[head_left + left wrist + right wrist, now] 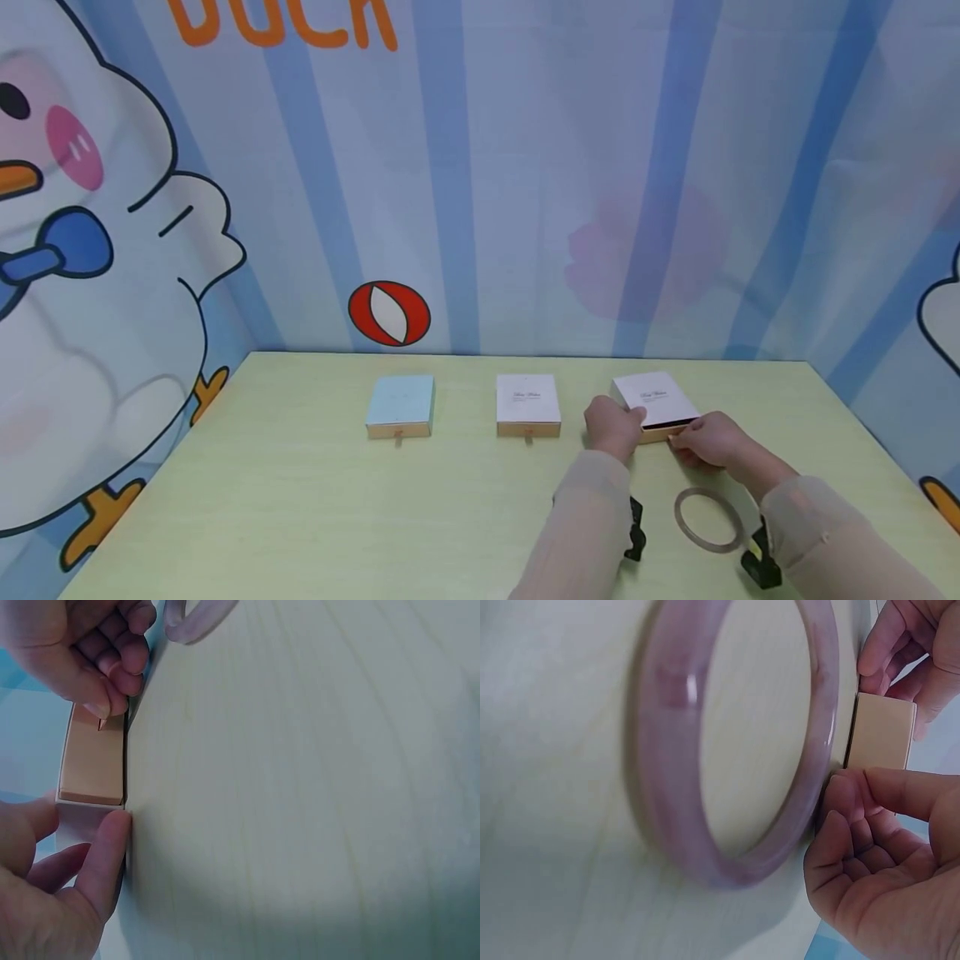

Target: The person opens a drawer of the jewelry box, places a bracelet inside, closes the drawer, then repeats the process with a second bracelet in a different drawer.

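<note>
A white drawer-style box [655, 397] with small dark script on its lid stands at the right, turned slightly. Its tan drawer front [91, 765] faces the person, and a dark line runs under the lid's front edge. My left hand [613, 427] grips the sleeve at its left front corner, thumb and fingers around the side. At the drawer front, my right hand [712, 442] pinches the small pull tab [102, 724] between thumb and forefinger, largely covering it. A pale mauve bangle [667, 742] lies flat on the table, just in front of the right hand.
Another white box [528, 400] stands in the middle of the row, and a light blue box [401, 400] farther left; both have tan drawer fronts with small tabs. The pale wooden table [300, 500] ends against a printed cloth backdrop [510, 183].
</note>
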{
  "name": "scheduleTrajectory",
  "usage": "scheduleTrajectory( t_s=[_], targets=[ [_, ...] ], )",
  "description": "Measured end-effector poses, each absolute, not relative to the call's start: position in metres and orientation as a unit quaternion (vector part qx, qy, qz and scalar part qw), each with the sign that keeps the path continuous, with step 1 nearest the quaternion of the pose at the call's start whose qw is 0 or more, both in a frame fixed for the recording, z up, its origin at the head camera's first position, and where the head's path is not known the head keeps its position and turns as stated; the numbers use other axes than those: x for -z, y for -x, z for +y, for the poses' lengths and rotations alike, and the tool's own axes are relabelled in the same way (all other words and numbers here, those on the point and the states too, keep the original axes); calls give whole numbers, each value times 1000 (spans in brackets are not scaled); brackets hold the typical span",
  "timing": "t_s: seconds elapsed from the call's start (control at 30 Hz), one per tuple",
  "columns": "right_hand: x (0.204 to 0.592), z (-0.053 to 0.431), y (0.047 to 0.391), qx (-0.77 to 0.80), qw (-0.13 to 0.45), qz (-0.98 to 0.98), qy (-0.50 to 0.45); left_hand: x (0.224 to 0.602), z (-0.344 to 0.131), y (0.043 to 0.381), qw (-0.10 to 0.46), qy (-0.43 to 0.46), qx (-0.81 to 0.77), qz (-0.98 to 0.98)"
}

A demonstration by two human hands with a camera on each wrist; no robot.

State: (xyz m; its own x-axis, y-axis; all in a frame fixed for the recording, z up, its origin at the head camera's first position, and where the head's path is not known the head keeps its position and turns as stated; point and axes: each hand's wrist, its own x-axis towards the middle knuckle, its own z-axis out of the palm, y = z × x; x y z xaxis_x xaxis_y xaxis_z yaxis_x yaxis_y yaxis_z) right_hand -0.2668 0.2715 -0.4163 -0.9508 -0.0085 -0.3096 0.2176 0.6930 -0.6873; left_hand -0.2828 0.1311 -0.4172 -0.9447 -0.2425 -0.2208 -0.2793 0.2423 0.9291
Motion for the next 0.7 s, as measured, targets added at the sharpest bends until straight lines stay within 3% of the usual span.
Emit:
scheduleTrajectory(
  t_s=[0.7],
  targets=[
    [414,272,258,385,151,909,-57,419,130,283,26,163,-588,792]
  ],
)
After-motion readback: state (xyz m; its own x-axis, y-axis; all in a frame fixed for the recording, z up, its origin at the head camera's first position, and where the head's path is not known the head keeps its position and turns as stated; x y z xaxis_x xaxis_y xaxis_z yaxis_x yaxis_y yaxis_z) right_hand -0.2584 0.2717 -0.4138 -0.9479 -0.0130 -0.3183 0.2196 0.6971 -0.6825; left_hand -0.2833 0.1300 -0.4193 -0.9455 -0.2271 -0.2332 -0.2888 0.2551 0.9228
